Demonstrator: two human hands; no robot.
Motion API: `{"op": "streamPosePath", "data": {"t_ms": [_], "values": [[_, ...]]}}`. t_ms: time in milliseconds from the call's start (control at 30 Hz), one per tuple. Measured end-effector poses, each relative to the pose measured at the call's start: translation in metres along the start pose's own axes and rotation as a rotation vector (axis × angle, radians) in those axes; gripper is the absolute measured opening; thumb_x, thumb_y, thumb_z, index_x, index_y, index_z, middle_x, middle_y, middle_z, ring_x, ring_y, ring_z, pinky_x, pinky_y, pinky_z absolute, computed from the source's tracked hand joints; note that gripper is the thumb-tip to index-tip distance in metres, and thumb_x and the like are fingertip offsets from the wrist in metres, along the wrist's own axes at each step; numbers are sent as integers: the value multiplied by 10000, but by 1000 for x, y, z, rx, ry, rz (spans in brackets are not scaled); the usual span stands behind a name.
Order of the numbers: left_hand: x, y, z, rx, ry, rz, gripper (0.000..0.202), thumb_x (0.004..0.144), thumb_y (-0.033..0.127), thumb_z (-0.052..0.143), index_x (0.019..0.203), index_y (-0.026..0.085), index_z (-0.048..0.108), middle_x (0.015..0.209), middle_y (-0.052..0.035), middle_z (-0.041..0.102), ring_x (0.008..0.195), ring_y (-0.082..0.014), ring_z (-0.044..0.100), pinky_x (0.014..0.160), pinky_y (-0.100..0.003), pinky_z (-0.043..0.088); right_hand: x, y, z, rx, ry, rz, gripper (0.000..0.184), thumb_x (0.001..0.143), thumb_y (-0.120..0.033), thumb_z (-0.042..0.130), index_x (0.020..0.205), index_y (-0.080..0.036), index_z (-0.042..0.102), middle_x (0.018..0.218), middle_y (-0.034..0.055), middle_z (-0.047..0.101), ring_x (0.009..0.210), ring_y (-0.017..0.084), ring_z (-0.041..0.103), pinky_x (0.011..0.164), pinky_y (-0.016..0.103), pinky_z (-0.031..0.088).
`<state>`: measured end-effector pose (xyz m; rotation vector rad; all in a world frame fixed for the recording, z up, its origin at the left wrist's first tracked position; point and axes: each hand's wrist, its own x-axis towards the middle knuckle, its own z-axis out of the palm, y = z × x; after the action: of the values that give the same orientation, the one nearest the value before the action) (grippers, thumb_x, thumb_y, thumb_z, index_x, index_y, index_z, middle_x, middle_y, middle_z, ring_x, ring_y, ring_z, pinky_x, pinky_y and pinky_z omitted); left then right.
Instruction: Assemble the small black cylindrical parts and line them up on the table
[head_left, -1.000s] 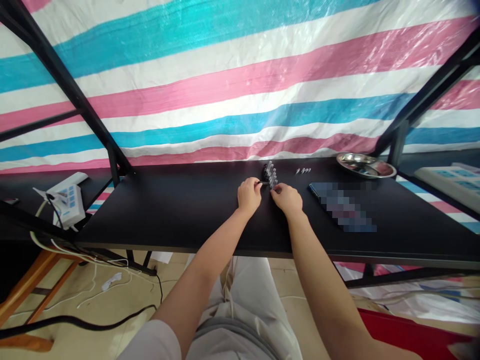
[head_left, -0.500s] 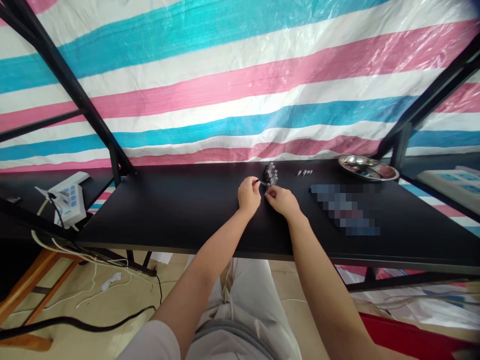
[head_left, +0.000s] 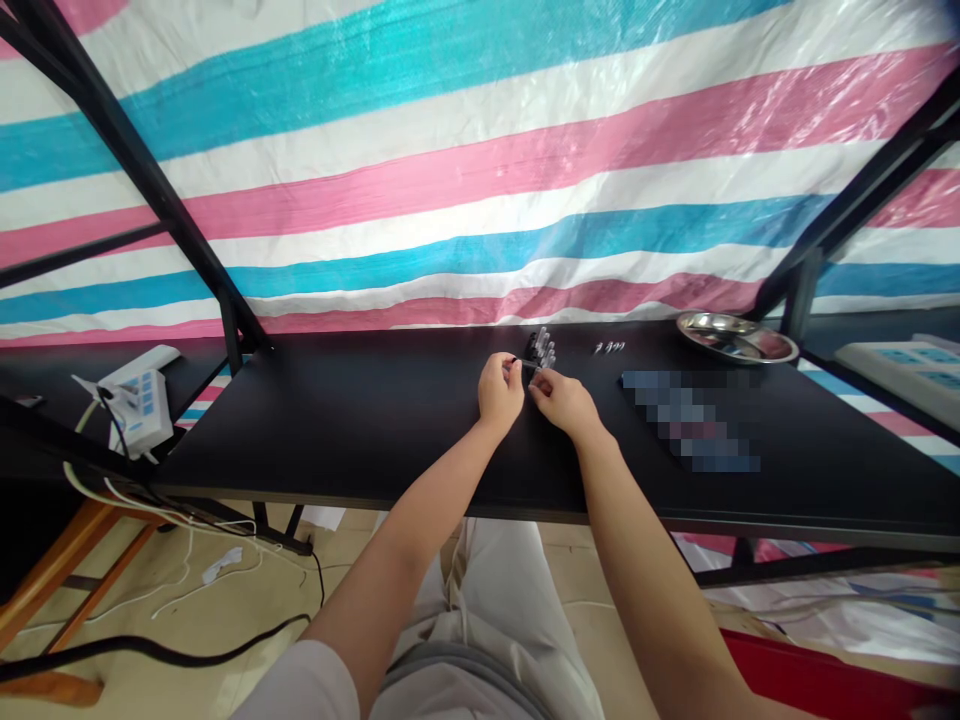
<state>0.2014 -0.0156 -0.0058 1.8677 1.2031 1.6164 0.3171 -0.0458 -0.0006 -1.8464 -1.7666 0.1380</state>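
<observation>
My left hand [head_left: 499,389] and my right hand [head_left: 561,400] meet over the far middle of the black table [head_left: 360,420]. Both are closed in a pinch on one thin, small rod-like piece [head_left: 527,367] held between them, too small to name. Just behind the fingers stands a small dark rack of clear little tubes [head_left: 541,348]. A few tiny pale pieces [head_left: 608,346] lie on the table to the right of the rack.
A blurred flat dark object [head_left: 686,415] lies right of my hands. A steel dish [head_left: 735,337] sits at the far right corner. A white power strip [head_left: 139,395] with cables is at the left. Black frame posts stand at both ends; striped tarpaulin hangs behind.
My right hand has moved left and closer to my left hand, so the two now meet on the thin piece. The left hand has risen slightly.
</observation>
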Motion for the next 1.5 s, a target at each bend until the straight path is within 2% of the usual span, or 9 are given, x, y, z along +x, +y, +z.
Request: {"op": "streamPosePath", "data": {"t_ms": [367, 600, 833, 1100, 1267, 1500], "values": [[-1, 2, -2, -47, 10, 31, 82, 852, 183, 445, 909, 176, 504, 880, -55, 582, 709, -122, 526, 726, -267, 458, -1, -2, -1, 55, 7, -33, 101, 748, -256, 499, 801, -207, 570, 677, 23, 623, 614, 156, 550, 546, 235, 339], [-3, 6, -2, -76, 7, 103, 125, 882, 233, 409, 965, 192, 494, 942, -61, 578, 729, -120, 537, 715, -263, 467, -2, -4, 0, 16, -15, -67, 80, 745, -259, 495, 763, -205, 550, 654, 20, 602, 585, 145, 529, 519, 226, 303], [-5, 12, -5, -51, -62, 209, 68, 858, 196, 442, 903, 192, 493, 913, -52, 563, 759, -128, 538, 748, -273, 469, -4, -12, -7, 27, 32, -55, 108, 724, -292, 497, 686, -199, 537, 609, 25, 584, 538, 138, 501, 496, 232, 274], [-4, 10, -2, -8, -106, 128, 82, 862, 203, 437, 922, 185, 490, 923, -62, 575, 787, -146, 548, 781, -300, 457, -4, -15, -10, 131, 144, -21, 229, 741, -399, 481, 709, -196, 581, 575, 23, 579, 507, 131, 482, 516, 239, 320], [-4, 10, -3, -55, -111, 91, 102, 873, 236, 434, 945, 185, 484, 936, -65, 582, 808, -147, 558, 783, -298, 462, -4, -15, -10, 190, 187, -68, 311, 760, -466, 459, 719, -185, 585, 540, 12, 545, 490, 117, 463, 531, 237, 337], [-6, 10, -5, -37, -87, 124, 104, 875, 251, 447, 901, 171, 509, 903, -68, 580, 799, -153, 551, 777, -303, 460, -5, -16, -9, 229, 195, -94, 279, 746, -452, 480, 685, -189, 551, 535, 0, 520, 484, 105, 437, 519, 228, 328]]}}
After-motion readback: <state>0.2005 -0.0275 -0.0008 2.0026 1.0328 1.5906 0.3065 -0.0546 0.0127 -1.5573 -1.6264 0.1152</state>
